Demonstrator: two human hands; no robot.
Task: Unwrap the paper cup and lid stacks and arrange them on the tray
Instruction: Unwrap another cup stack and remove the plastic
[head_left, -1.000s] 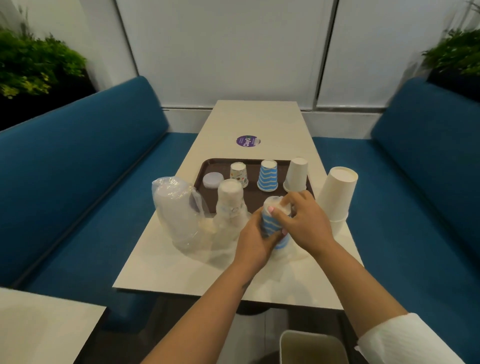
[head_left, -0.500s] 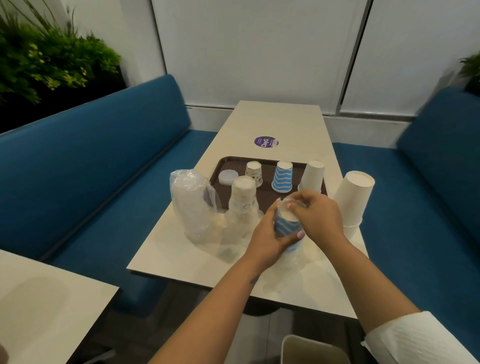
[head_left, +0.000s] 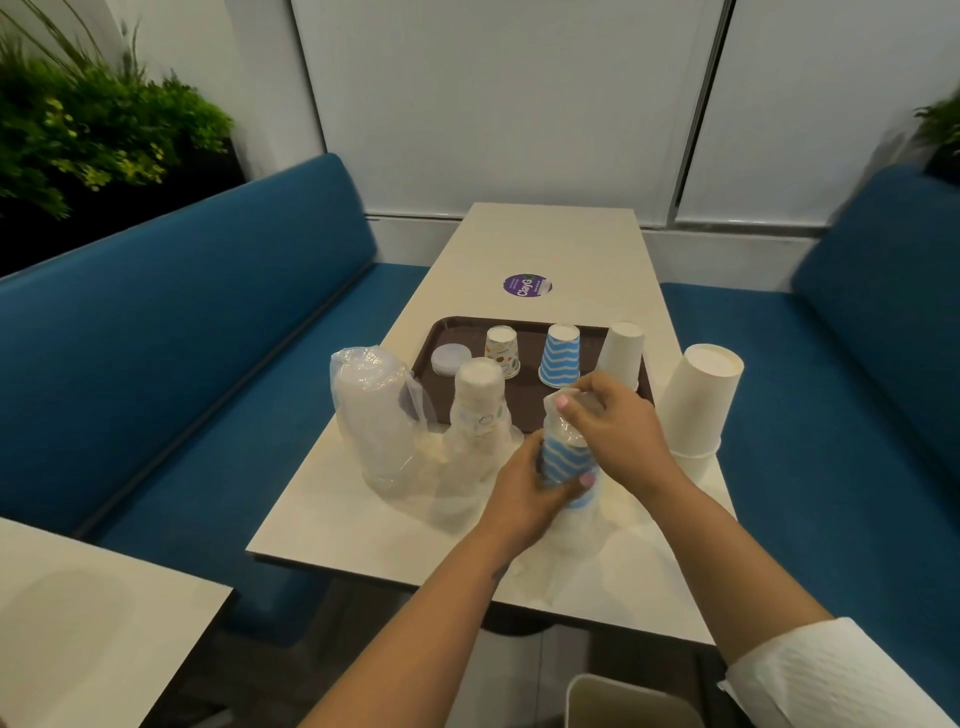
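A round purple sticker (head_left: 527, 285) is seen on the table (head_left: 550, 244) at twelve o'clock from the tray (head_left: 441, 332); the word "ClayGo" can be read on it, and the smaller print is too fine to make out. Small printed motifs are carried by the patterned cup (head_left: 503, 351) on the tray, but no writing can be read there.

The blue-striped cup stack (head_left: 566, 457) is stood upside down at the near edge of the table, at six o'clock from the tray, its long axis upright and its closed bases pointing up. Its lower part is gripped by the left hand (head_left: 524, 493), fingers curled round it. The clear plastic wrap (head_left: 571, 410) at its top is pinched by the right hand (head_left: 613, 421).

On the tray, a flat lid (head_left: 451, 358), the patterned cup, a blue-striped cup (head_left: 561, 355) and a white cup (head_left: 621, 353) are set in a row, all cups inverted. At nine o'clock from the held stack, a wrapped patterned stack (head_left: 480, 410) and a bagged lid stack (head_left: 371, 410) are stood upright. At three o'clock, a large white cup stack (head_left: 698, 400) is stood inverted, leaning slightly.
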